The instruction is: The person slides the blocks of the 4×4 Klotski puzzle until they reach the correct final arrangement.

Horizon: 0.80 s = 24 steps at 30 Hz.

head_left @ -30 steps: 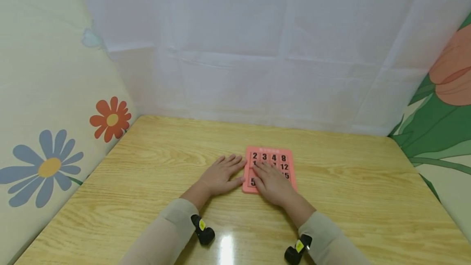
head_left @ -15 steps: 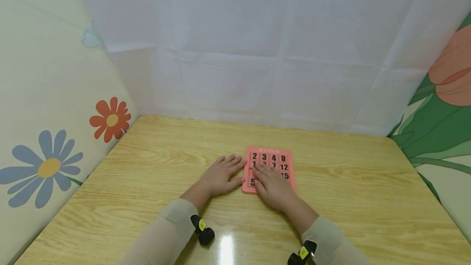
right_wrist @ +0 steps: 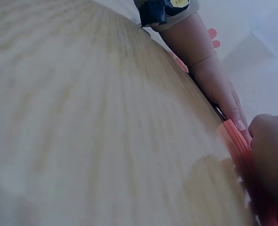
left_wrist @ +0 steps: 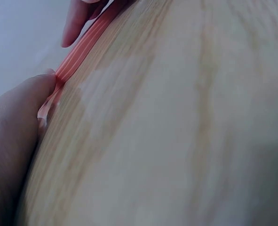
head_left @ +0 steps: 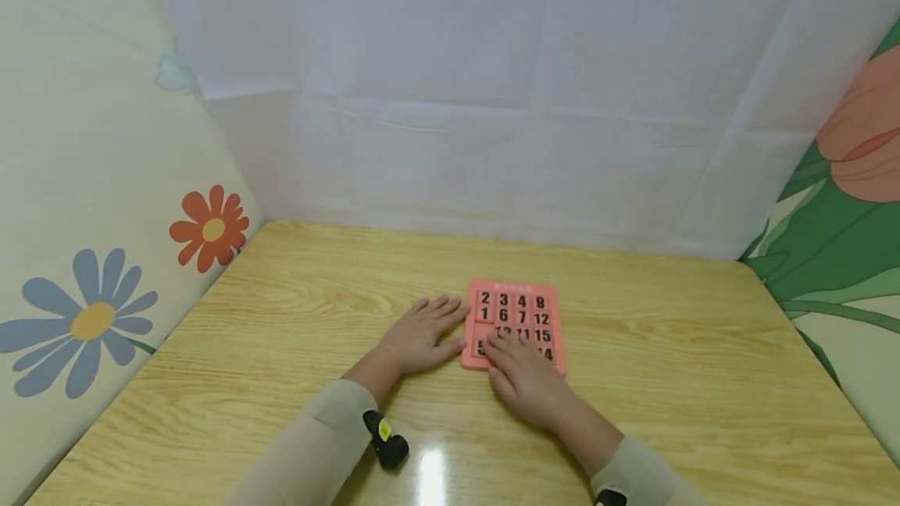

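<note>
A pink sliding number puzzle [head_left: 487,288] lies flat on the wooden table, its tiles printed with black numbers. The upper two rows show fully, and a gap without a tile is at the left of the third row. My left hand [head_left: 420,336] lies with straight fingers on the table, fingertips and thumb at the puzzle's left edge. Over the lower rows is my right hand [head_left: 529,381], its fingertips on the tiles and part of the bottom row hidden beneath it. In the left wrist view the puzzle's pink side [left_wrist: 82,49] shows beside the left thumb [left_wrist: 33,94].
The wooden table [head_left: 316,272] stretches around the puzzle on all sides. A white cloth [head_left: 436,100] hangs behind it, and flower-patterned panels stand at left and right. Each sleeve carries a black wrist camera, the left one [head_left: 387,441] showing whole.
My right hand has slid toward me and slightly right, uncovering the puzzle's second row and part of the third. The left hand stays in place at the puzzle's edge.
</note>
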### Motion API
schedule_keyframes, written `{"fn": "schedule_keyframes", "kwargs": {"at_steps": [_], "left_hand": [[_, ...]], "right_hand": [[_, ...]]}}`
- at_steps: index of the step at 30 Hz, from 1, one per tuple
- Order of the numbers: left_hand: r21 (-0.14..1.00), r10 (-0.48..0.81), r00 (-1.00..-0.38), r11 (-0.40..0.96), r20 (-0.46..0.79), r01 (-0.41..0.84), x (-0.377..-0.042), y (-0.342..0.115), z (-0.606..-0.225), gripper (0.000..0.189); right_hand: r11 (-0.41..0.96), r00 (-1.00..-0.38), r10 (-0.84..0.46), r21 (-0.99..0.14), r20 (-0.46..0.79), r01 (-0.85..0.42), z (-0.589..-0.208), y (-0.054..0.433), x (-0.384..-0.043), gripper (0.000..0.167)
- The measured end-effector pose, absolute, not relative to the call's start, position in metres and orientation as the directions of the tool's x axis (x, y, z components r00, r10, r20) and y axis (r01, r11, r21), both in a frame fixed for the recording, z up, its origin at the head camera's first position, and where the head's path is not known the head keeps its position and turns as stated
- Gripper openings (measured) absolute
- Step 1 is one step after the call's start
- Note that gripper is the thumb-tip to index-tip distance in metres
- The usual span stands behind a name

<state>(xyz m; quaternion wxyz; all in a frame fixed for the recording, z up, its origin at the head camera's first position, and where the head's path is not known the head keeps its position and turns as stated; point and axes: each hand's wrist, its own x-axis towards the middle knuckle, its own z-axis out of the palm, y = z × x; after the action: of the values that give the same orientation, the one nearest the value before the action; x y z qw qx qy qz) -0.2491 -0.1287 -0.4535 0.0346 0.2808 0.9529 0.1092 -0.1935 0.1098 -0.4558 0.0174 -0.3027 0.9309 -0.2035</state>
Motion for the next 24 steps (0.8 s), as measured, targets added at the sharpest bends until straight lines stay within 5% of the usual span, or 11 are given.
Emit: {"fn": "schedule_keyframes", "kwargs": {"at_steps": [24], "left_hand": [[0.227,0.537,-0.844,0.824,-0.017,0.519,-0.246,-0.129,-0.45,0.065]], "right_hand": [[0.721,-0.797,-0.594,-0.37,0.107,-0.586,-0.453,0.111,-0.181,0.046]]}}
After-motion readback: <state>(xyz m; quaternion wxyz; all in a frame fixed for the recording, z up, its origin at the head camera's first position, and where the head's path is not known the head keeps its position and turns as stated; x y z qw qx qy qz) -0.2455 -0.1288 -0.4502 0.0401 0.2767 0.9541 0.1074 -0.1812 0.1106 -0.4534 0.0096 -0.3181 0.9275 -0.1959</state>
